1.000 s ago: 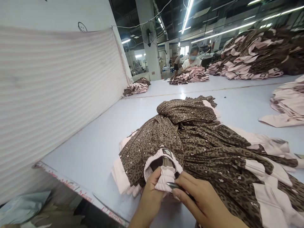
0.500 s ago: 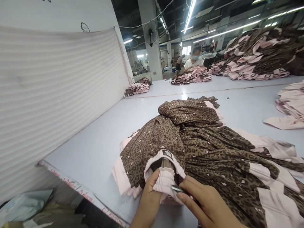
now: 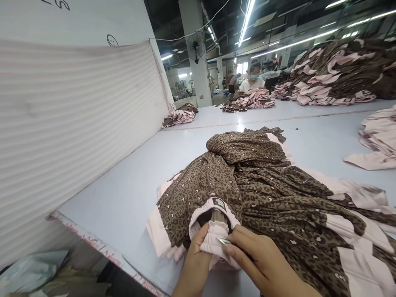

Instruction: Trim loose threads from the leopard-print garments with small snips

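Note:
Leopard-print trousers (image 3: 198,181) in brown lie in front of me, with a gathered pink waistband (image 3: 198,212) facing me and a dark label at its far edge. My left hand (image 3: 198,251) is closed on the near side of the waistband, thumb inside the opening. In my right hand (image 3: 253,251) are small metal thread snips (image 3: 222,241); their pointed tip lies against the pink waistband, and the handle is mostly hidden by my fingers. More leopard-print garments (image 3: 291,198) with pink cuffs are heaped beneath and to the right.
The pale table (image 3: 123,181) has a marked, worn near-left edge. A white fabric sheet (image 3: 77,136) hangs along the left. Folded garment piles (image 3: 182,114) and a tall heap (image 3: 337,74) stand at the back. Pink pieces (image 3: 377,136) lie at right. A person (image 3: 252,83) is beyond the table.
The snips' tip has moved slightly left and up over the waistband, along with my right hand. My left hand keeps hold of the band.

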### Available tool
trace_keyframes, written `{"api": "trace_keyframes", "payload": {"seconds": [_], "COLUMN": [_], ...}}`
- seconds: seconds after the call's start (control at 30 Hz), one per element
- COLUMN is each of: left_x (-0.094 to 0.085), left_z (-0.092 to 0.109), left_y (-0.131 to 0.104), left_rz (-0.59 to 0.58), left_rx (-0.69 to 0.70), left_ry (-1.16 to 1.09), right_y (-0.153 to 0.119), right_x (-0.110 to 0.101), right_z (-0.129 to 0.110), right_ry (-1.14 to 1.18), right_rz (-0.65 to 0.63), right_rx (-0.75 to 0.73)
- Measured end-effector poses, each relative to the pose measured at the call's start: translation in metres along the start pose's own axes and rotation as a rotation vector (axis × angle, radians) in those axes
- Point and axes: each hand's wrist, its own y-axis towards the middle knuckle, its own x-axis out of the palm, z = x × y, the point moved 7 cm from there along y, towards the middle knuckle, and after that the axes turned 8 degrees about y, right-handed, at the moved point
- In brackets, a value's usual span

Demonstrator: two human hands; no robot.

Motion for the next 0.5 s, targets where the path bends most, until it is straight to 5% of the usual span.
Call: {"api": "trace_keyframes", "payload": {"seconds": [0.1, 0.23, 0.5], "left_x": [-0.005, -0.002, -0.005], "left_z": [-0.007, -0.007, -0.015], "left_y": [0.003, 0.005, 0.004], "left_rz": [0.057, -0.005, -0.021], "left_rx": [-0.032, -0.015, -0.026], "left_ry": [-0.099, -0.170, -0.194], "right_y": [-0.005, -0.009, -0.008], "right_x": [-0.004, -0.003, 0.013], "right_z": [0.001, 0.005, -0.001], "right_ry": [0.123, 0.125, 0.071], "right_rz": [0.029, 0.125, 0.099], "right_rx": [0.001, -0.029, -0.247]}}
